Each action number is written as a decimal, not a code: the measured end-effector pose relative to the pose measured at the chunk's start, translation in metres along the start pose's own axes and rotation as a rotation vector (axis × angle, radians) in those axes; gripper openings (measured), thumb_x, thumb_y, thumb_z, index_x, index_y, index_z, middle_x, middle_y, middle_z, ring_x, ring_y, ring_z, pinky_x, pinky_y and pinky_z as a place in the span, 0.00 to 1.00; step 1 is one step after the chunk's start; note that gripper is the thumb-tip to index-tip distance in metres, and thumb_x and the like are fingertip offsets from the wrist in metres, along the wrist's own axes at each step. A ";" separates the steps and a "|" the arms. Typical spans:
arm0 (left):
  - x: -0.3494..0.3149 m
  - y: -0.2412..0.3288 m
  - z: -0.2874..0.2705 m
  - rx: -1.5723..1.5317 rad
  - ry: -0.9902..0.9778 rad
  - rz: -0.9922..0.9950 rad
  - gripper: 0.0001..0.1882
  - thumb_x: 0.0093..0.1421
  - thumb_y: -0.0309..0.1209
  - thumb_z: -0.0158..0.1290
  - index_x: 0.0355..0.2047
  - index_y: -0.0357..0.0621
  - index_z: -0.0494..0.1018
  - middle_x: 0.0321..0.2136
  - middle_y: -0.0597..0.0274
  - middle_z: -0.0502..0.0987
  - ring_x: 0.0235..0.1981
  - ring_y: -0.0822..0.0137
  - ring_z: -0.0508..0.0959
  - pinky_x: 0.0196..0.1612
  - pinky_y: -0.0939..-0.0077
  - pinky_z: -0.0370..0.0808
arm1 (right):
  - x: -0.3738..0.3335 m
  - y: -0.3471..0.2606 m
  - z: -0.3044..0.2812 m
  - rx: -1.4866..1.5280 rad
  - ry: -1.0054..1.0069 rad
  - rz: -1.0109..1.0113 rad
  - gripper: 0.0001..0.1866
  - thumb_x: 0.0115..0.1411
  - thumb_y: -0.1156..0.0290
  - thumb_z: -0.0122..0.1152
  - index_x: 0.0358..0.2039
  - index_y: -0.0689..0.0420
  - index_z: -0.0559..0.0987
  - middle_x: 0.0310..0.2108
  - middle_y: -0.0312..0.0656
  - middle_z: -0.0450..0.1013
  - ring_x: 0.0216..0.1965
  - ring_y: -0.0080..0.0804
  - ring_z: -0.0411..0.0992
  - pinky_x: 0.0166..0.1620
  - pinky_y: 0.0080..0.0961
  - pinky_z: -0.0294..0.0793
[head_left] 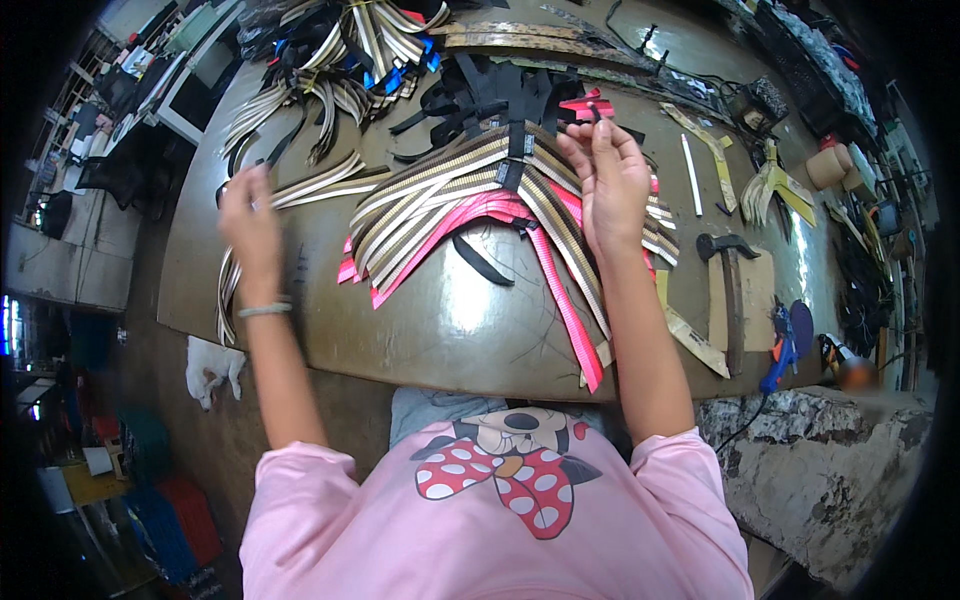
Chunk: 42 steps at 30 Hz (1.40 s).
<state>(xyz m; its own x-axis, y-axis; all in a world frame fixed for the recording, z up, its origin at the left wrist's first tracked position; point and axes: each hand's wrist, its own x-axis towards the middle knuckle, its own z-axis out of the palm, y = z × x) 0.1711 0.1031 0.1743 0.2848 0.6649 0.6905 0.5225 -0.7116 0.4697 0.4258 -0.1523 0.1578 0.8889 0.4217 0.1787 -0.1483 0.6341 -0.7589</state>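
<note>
Black, something small shows right at the fingertips of the right hand (too tiny on my feed to name). Fingers are curled and fairly close together; I can't tell whether they pinch that bit or just sit in front of it. Left hand is smeared by blur, so I can't tell its grip, wide or narrow; it's just beside the near end of a loose striped strap (contact unclear).

Between the two hands I have the main pile: striped straps in tan, brown and cream, fanned over the table in a bent, chevron-like spread. A black band lies across the peak, near the right hand. Pink straps show under the pile, one running down toward the table's near edge. Black straps bunch behind it, and a short black strip lies apart in front.

Further out, right side: white stick, yellowish strip, hammer lying on a tan board, blue glue gun near the table corner (cord trailing down). Upper left, I get more strap bundles with blue pieces among them. Down on the floor, left: a white animal.
</note>
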 end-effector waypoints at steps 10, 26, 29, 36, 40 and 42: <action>-0.039 0.177 0.093 -0.215 -0.253 0.426 0.17 0.51 0.39 0.63 0.35 0.38 0.78 0.35 0.56 0.76 0.39 0.56 0.74 0.43 0.65 0.71 | -0.004 0.008 0.003 -0.263 -0.174 -0.073 0.12 0.66 0.70 0.54 0.42 0.67 0.72 0.39 0.43 0.73 0.39 0.25 0.75 0.45 0.22 0.78; -0.021 0.161 0.098 -0.860 -0.890 -0.331 0.15 0.59 0.33 0.59 0.38 0.30 0.77 0.27 0.66 0.78 0.27 0.80 0.73 0.30 0.85 0.70 | -0.012 0.018 0.013 -0.688 -0.098 -0.214 0.08 0.62 0.74 0.56 0.35 0.68 0.74 0.29 0.47 0.76 0.34 0.28 0.78 0.37 0.24 0.79; -0.021 0.156 0.099 -0.804 -0.848 -0.266 0.14 0.61 0.33 0.58 0.37 0.32 0.77 0.27 0.67 0.78 0.28 0.81 0.72 0.30 0.86 0.69 | -0.013 0.020 0.018 -0.797 -0.099 -0.256 0.07 0.61 0.74 0.57 0.34 0.67 0.75 0.29 0.48 0.76 0.32 0.30 0.78 0.36 0.25 0.78; -0.027 0.147 0.096 -0.758 -0.803 -0.228 0.14 0.63 0.36 0.56 0.35 0.34 0.75 0.26 0.68 0.76 0.27 0.81 0.71 0.31 0.84 0.68 | -0.017 0.017 0.025 -1.077 -0.131 -0.367 0.06 0.57 0.74 0.58 0.31 0.65 0.76 0.28 0.51 0.76 0.28 0.39 0.78 0.34 0.29 0.77; -0.024 0.148 0.080 -0.701 -0.687 -0.014 0.14 0.59 0.35 0.57 0.30 0.32 0.75 0.25 0.58 0.77 0.27 0.69 0.75 0.33 0.75 0.72 | -0.014 0.013 0.021 -0.912 -0.113 -0.225 0.06 0.57 0.75 0.59 0.31 0.66 0.76 0.28 0.48 0.77 0.29 0.29 0.77 0.34 0.25 0.77; -0.020 0.147 0.065 -0.532 -0.618 0.077 0.13 0.56 0.33 0.58 0.28 0.32 0.75 0.25 0.52 0.77 0.29 0.60 0.77 0.35 0.69 0.73 | -0.009 0.008 0.012 -0.822 -0.147 -0.183 0.06 0.57 0.76 0.60 0.31 0.67 0.76 0.28 0.45 0.77 0.29 0.23 0.76 0.34 0.22 0.77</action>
<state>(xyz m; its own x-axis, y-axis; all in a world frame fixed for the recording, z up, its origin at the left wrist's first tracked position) 0.2941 -0.0003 0.1937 0.7773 0.5041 0.3765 0.0762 -0.6695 0.7389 0.4110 -0.1432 0.1577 0.7944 0.4748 0.3788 0.4039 0.0528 -0.9133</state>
